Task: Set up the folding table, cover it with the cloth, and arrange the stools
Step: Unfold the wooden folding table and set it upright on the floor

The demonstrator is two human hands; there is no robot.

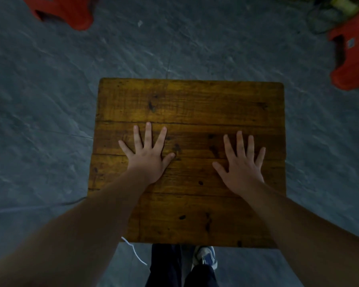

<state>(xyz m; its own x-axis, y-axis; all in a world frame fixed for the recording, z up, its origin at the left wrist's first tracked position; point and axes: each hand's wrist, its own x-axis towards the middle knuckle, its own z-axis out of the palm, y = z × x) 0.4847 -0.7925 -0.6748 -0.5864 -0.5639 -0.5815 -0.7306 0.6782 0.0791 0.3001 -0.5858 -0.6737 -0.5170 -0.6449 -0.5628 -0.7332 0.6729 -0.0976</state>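
The folding table (187,102) stands upright below me, its worn brown plank top facing up and bare. My left hand (147,156) lies flat on the left middle of the top with fingers spread. My right hand (241,164) lies flat on the right middle, fingers spread too. One red plastic stool (66,11) sits on the floor at the far left, cut off by the frame's top edge. A second red stool (352,52) sits at the far right. No cloth is in view.
Grey concrete floor (39,100) surrounds the table. My legs and a blue-and-white shoe (206,256) are at the table's near edge. A white cord (134,250) lies by the near left corner. Dim clutter (327,15) sits behind the right stool.
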